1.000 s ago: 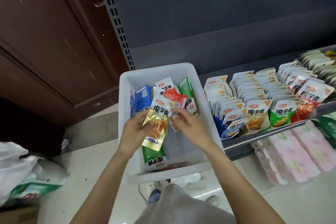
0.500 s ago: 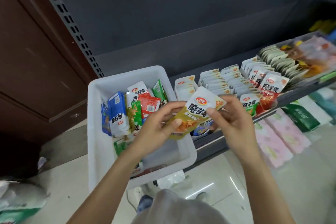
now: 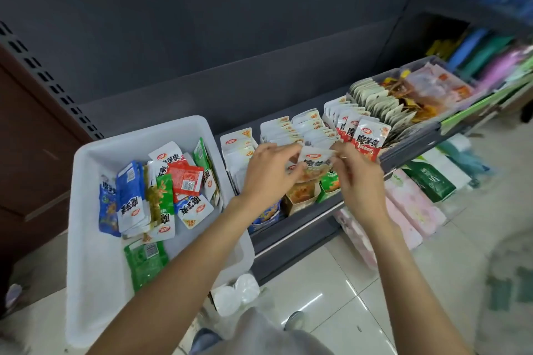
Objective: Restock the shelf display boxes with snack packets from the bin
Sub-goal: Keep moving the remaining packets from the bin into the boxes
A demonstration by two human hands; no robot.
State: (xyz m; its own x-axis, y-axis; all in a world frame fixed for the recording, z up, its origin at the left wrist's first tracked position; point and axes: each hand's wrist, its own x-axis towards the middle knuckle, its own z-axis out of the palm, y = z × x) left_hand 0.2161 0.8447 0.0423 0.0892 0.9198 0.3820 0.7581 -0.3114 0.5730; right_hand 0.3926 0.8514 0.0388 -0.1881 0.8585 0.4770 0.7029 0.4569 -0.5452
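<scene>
Packet (image 3: pixel 315 166), yellow-and-white, pinched at left edge by left hand (image 3: pixel 269 174), at right edge by right hand (image 3: pixel 360 179), held above yellow display box (image 3: pixel 301 200) on shelf (image 3: pixel 300 228). Rows of upright packets behind in neighbouring boxes. White bin (image 3: pixel 92 268) at left end of shelf, loose blue, green, red packets inside.

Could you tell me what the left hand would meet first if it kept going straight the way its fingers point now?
Probably the yellow snack packet it already pinches together with the right hand. Beyond that, the left hand would likely reach the upright packets in the shelf display boxes, though depth is unclear.
</scene>
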